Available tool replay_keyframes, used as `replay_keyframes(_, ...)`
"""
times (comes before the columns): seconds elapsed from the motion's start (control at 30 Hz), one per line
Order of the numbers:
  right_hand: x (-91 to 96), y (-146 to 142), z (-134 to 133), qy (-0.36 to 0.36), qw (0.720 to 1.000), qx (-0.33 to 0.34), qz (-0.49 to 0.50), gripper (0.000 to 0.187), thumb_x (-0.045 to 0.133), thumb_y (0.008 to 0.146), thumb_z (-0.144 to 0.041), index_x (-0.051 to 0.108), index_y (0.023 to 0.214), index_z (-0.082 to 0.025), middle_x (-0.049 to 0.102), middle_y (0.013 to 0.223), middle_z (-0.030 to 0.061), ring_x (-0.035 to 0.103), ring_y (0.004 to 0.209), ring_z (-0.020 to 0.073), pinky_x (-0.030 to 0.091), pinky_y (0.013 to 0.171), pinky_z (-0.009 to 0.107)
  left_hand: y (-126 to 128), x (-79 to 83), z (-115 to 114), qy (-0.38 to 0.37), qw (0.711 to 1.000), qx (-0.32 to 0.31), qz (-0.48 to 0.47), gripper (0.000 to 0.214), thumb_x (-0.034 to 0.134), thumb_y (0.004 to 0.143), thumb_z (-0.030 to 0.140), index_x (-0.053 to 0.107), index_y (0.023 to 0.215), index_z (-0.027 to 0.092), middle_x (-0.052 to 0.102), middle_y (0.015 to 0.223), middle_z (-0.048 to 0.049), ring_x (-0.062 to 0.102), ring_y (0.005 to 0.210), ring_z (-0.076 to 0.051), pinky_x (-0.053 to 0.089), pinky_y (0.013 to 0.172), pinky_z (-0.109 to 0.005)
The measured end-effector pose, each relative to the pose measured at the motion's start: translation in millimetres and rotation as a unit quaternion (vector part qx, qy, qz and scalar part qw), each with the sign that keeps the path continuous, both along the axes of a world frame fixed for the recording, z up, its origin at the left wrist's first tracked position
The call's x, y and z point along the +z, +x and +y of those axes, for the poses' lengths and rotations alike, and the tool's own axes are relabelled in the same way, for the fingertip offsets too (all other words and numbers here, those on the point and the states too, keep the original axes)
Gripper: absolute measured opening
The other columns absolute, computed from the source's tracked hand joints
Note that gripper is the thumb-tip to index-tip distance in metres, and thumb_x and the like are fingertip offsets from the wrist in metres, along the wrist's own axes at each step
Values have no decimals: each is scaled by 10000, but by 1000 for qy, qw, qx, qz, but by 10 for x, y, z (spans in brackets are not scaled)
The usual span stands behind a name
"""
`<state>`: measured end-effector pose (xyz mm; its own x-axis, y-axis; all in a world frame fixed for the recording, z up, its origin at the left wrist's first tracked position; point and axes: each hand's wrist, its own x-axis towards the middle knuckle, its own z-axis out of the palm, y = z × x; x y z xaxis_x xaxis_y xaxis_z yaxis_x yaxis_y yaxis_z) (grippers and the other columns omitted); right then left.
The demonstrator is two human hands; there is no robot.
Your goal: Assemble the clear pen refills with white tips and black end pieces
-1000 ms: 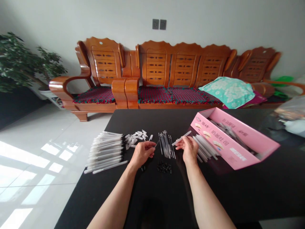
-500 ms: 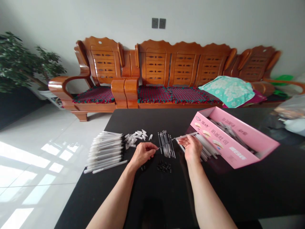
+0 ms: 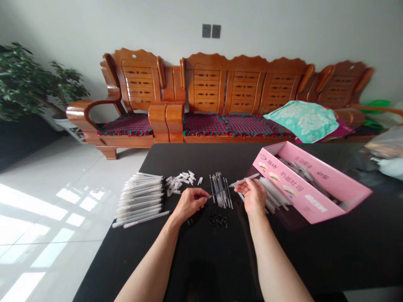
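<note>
My left hand (image 3: 191,203) pinches the near end of a thin dark pen refill (image 3: 215,194). The refill slants up to the right toward a translucent white pen barrel (image 3: 241,181), held between the thumb and fingers of my right hand (image 3: 255,196). Refill and barrel line up and meet at the barrel's left end; how deep the refill sits inside is too small to tell. Below the held refill lies a row of loose refills (image 3: 218,181). Small black plugs (image 3: 217,220) are heaped nearer me. More empty barrels (image 3: 273,195) lie beside and partly behind my right hand.
A stack of white pens with black ends (image 3: 140,199) covers the table's left side, with white caps (image 3: 179,183) beside it. At the right stands a pink box (image 3: 310,195) holding long thin pieces. Behind the black table (image 3: 217,260) is a wooden sofa (image 3: 206,88).
The barrel in my right hand has shifted slightly left and its far end tilts up a little more. My left hand keeps its pinch on the refill. The whole view has drifted slightly.
</note>
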<state>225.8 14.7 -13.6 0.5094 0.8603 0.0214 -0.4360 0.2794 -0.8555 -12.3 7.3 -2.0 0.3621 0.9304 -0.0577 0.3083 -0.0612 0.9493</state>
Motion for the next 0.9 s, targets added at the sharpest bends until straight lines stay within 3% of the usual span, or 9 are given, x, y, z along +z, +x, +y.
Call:
replay_keyframes(0.17,36,-64,-44,-11,998,66,-14,215,764,671,-288,612,734,-149,731,606,71,679,455,197,580,410,281,91,15,-50,-45,992,-10,-117,269,687,772,317,717,931,103,621,635,-14,568,529,-102,470,500,-199)
replay_keyframes(0.3,52,-154,-91,-2,983,185,-9,197,757,699,-274,618,777,-158,747,655,59,704,500,199,586,437,270,207,48,-105,-77,967,-25,-242,387,792,706,360,672,961,95,633,676,-16,597,551,-111,504,519,-215)
replay_keyframes(0.4,52,-221,-128,-4,960,279,-10,176,735,738,-270,609,802,-166,756,688,52,713,517,202,591,453,276,265,58,-132,-73,961,-27,-264,433,816,694,371,659,996,102,624,663,-3,589,531,-108,504,504,-215)
replay_keyframes(0.5,49,-252,-153,-6,946,324,-7,150,710,773,-266,603,819,-170,761,707,51,717,526,201,594,465,277,287,54,-144,-53,969,-18,-241,453,819,695,383,661,1019,109,610,638,10,557,488,-95,477,461,-199)
replay_keyframes(0.7,18,-207,-139,-14,944,330,23,101,698,778,-226,644,831,-159,768,719,68,726,546,209,606,470,288,264,52,-147,-26,980,-12,-197,448,805,707,410,673,1014,110,605,633,11,533,474,-82,452,453,-183)
replay_keyframes(0.9,-31,-40,-52,-27,960,213,179,80,635,778,-150,715,774,-150,766,670,56,717,534,136,596,503,182,110,44,-50,6,989,60,-138,359,694,799,405,686,1012,116,605,608,2,545,499,-106,450,479,-202)
